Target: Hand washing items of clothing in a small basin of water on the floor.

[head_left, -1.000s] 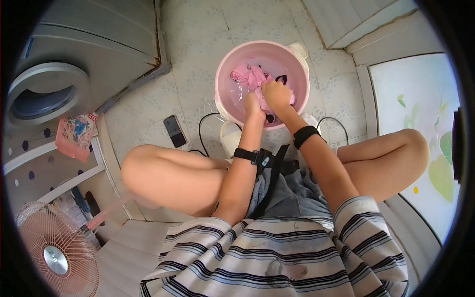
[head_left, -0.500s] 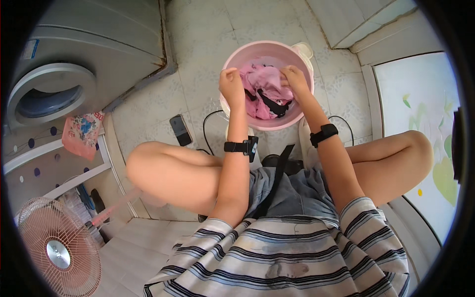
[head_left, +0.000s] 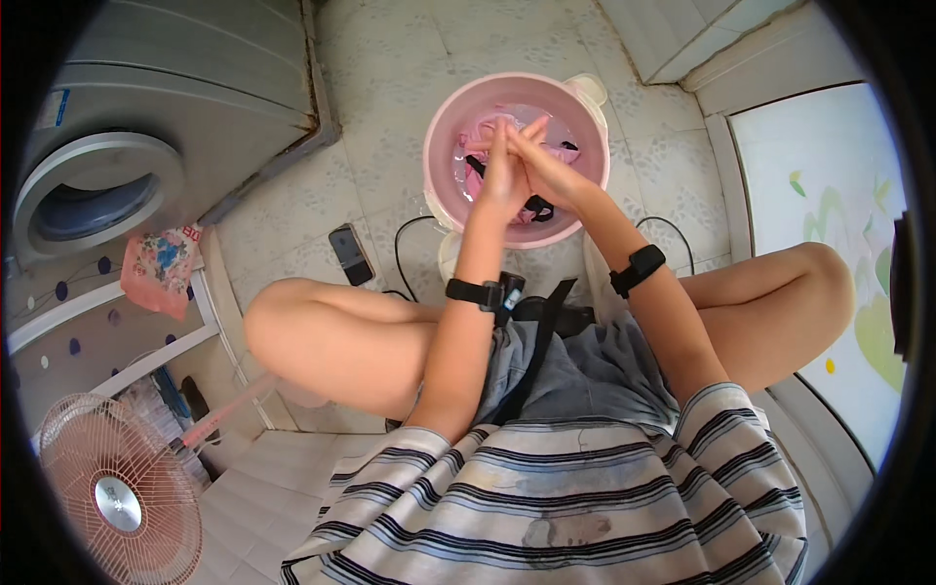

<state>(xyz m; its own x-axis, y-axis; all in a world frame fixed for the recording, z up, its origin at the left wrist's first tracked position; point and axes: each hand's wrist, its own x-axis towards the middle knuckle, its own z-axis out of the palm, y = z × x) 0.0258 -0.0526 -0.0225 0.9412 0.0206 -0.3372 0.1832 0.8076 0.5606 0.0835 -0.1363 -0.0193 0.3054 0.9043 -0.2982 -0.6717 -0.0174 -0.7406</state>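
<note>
A round pink basin [head_left: 597,132] stands on the floor in front of me, with water in it. Pink cloth [head_left: 478,130] with black parts lies wet inside, partly covered by my hands. Over the basin, my left hand [head_left: 503,177] and my right hand [head_left: 548,170] meet, their stretched-out fingers crossing or touching at the tips. Neither hand appears to hold the cloth; how closely the palms meet is hard to make out.
A grey front-loading washing machine [head_left: 185,97] is at the left. A phone [head_left: 351,254] and a black cable [head_left: 398,249] lie on the tiles near the basin. A pink fan [head_left: 119,502] stands at lower left. A white panel door [head_left: 819,195] is on the right.
Both hands have let go of the pink cloth and come together over the basin's middle. The cloth, bunched up before, now lies lower in the water.
</note>
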